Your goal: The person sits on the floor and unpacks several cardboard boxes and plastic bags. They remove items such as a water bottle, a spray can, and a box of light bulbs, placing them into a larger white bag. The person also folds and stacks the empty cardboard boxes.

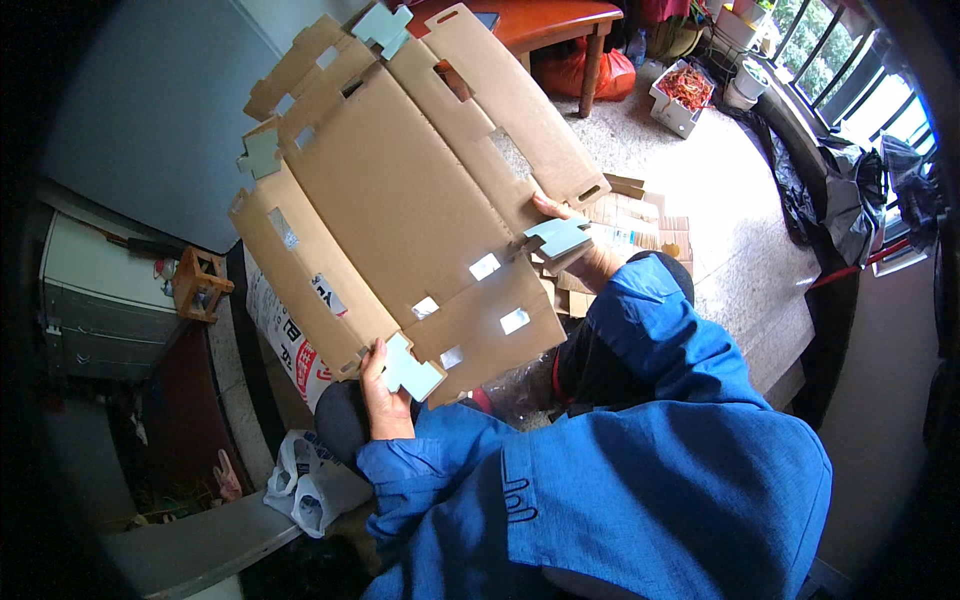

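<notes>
A die-cut cardboard box blank lies opened out and tilted over my knees, brown side up, with slots cut through its folded flaps. Pale green tabs stick out at its corners. At the near left corner, my left hand grips the edge beside a green tab, thumb on top. My right hand holds the right edge near another green tab; its fingers are partly hidden by the board.
Flattened cardboard pieces lie on the floor beyond my right knee. A wooden table and a white box of red strips stand farther off. Left are a printed sack, a wooden stool and a white plastic bag.
</notes>
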`<state>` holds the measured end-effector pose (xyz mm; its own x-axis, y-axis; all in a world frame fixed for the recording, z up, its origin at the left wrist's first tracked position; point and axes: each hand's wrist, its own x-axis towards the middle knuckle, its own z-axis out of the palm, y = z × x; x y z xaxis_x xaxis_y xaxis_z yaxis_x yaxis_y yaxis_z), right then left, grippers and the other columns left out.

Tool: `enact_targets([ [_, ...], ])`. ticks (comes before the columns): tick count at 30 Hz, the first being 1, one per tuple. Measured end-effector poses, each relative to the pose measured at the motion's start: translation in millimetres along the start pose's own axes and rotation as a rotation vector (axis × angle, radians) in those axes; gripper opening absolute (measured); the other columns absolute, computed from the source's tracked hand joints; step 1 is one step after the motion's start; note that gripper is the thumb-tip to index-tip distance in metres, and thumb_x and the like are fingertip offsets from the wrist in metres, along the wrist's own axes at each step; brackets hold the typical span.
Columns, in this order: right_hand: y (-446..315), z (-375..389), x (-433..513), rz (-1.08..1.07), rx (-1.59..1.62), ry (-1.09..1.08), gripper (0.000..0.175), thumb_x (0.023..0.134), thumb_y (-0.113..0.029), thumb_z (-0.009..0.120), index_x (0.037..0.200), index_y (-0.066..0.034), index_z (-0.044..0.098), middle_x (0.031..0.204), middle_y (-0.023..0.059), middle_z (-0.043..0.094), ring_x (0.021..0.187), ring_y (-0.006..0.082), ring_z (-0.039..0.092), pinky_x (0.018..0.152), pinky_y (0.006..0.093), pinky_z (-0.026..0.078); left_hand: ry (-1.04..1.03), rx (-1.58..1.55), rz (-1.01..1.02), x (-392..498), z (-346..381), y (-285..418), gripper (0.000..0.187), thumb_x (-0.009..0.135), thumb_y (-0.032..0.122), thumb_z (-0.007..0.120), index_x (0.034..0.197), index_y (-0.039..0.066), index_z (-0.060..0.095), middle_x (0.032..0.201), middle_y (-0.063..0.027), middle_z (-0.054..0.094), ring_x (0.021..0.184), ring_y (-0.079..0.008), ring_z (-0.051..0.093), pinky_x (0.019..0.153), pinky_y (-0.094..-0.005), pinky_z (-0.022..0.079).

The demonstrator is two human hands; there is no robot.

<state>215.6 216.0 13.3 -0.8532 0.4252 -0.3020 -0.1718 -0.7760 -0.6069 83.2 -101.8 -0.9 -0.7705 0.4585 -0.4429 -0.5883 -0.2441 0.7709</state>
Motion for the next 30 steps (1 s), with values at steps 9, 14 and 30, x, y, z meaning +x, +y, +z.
enact_targets([
  [9,-5,-3,6,-0.095,0.217,-0.079,0.038,0.083,-0.03,0.069,0.106,-0.0028,0.056,0.09,0.0101,0.062,0.073,0.0206,0.058,0.067,0.0309,0.048,-0.175,-0.106,0.112,-30,0,15,0.04,0.083,0.032,0.064,0.117,0.013,0.055,0.106,-0.0054,0.061,0.097,-0.0217,0.059,0.083,-0.0377,0.048],
  [14,-6,2,5,-0.074,0.223,-0.052,0.022,0.082,-0.026,0.071,0.089,-0.0087,0.058,0.07,0.0024,0.058,0.056,0.0106,0.051,0.052,0.0231,0.041,-0.121,-0.176,0.153,-40,-3,8,0.054,0.082,0.035,0.064,0.127,0.01,0.049,0.121,-0.0071,0.054,0.111,-0.0227,0.051,0.093,-0.0388,0.043],
  [30,10,-20,15,-0.077,0.112,0.033,0.062,0.077,-0.024,0.076,0.124,0.0002,0.044,0.115,0.016,0.056,0.099,0.0264,0.062,0.084,0.0351,0.055,-0.087,-0.521,0.26,-3,-38,-14,0.044,0.09,0.031,0.057,0.125,0.005,0.051,0.118,-0.0116,0.06,0.107,-0.0282,0.057,0.094,-0.0419,0.043],
])
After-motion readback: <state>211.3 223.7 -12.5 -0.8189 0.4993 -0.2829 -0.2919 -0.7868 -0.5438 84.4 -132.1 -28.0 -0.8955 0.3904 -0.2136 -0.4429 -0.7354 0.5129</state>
